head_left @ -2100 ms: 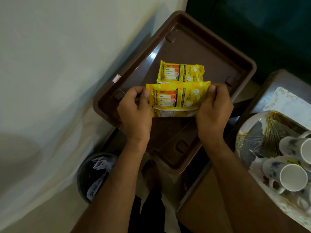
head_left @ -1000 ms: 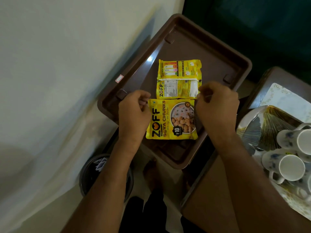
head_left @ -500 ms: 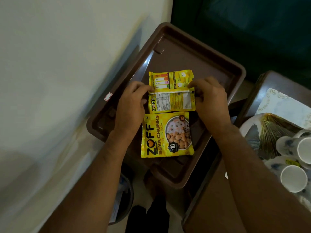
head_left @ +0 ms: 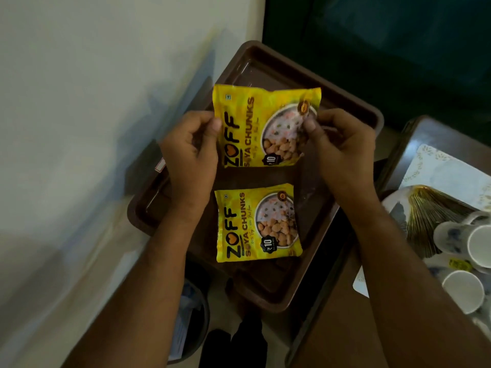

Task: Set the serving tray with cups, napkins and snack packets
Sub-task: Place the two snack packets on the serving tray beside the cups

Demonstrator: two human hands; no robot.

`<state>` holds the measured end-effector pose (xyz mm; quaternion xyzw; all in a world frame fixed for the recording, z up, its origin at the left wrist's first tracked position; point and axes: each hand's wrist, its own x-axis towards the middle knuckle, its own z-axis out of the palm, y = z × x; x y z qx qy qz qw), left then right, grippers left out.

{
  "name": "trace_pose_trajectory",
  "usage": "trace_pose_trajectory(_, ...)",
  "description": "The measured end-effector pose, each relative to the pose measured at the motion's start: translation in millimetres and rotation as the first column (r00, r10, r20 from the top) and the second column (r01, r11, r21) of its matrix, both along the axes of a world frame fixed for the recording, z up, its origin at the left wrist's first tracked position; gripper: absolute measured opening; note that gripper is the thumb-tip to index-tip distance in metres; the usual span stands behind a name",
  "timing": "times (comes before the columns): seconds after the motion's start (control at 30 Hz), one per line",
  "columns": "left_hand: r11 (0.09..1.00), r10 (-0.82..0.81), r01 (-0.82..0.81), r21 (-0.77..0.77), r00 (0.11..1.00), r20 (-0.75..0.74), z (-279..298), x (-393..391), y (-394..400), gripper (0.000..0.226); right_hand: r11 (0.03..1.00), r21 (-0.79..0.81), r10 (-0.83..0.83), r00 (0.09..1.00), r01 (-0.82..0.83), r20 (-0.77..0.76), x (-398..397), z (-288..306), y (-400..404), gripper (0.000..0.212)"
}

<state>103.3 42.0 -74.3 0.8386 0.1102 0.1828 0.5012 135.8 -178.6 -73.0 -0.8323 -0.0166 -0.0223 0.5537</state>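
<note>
- Flipped since half a second ago: the upper yellow foil snack packet [head_left: 263, 126], then lying back side up on the tray, is now raised with its printed "ZOFF Soya Chunks" front facing the camera.
- Left hand [head_left: 190, 152] pinches the packet's left edge, thumb in front, the other fingers curled behind.
- Right hand [head_left: 342, 147] pinches the right edge near the top corner, thumb over the bowl picture.
- Packet is held between both hands above the far half of the dark brown rectangular plastic serving tray [head_left: 356, 112]; whether its lower edge touches the tray floor, cannot tell.
- Second yellow foil snack packet [head_left: 256, 223], same print, lies flat and face up on the near half of the tray, unmoved from before and apart from the held one.
- White ceramic cups [head_left: 463, 286] lie on their sides on a patterned plate with a gold fan design [head_left: 430, 211], well to the right of the tray on a brown wooden side table [head_left: 345, 333].
- Dark round waste bin [head_left: 190, 322] with paper inside sits below the tray's near edge.
</note>
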Motion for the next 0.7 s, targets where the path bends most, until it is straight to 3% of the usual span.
trace_pose_trajectory(0.2,0.978,0.13,-0.141,-0.154,0.989,-0.076,6.3,13.1,-22.5,0.02,0.992,0.064,-0.107,0.992,0.111,-0.069,2.1,3.2,27.8,0.022)
trace_pose_trajectory(0.47,0.99,0.109,-0.119,-0.08,0.987,-0.122,-13.2,9.7,-19.3,0.027,0.974,-0.046,-0.221,0.975,0.221,0.007,3.6,-7.2,33.6,0.025)
trace_pose_trajectory(0.7,0.973,0.153,-0.189,-0.133,0.958,-0.243,-24.7,4.0,-22.0,0.022,0.955,-0.149,-0.269,0.96,0.256,-0.077,-1.1,-18.9,32.2,0.027)
